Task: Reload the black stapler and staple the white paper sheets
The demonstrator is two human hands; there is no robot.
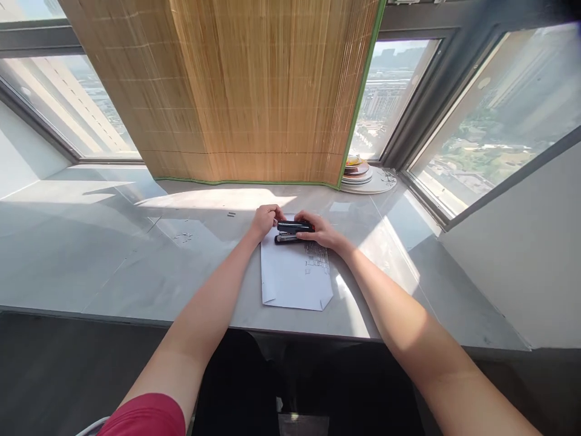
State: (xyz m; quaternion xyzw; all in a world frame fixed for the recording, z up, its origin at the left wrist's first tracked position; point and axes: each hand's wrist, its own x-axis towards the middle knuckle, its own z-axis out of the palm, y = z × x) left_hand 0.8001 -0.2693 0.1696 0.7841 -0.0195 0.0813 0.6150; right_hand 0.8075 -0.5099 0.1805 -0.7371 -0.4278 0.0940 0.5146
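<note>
A black stapler lies across the upper part of a white paper stack, its front end toward the left. My right hand is closed around the stapler's rear, with fingers over the top and the thumb low on its near side. My left hand is at the paper's upper left corner, close to the stapler's front. Its fingers are curled together; what they pinch, if anything, is too small to make out. Many staples show on the paper's right side. Its two near corners are folded.
Loose staples and short staple strips lie left on the grey stone sill. A bamboo blind hangs down to the sill behind. Stacked plates stand at the back right, beside the window.
</note>
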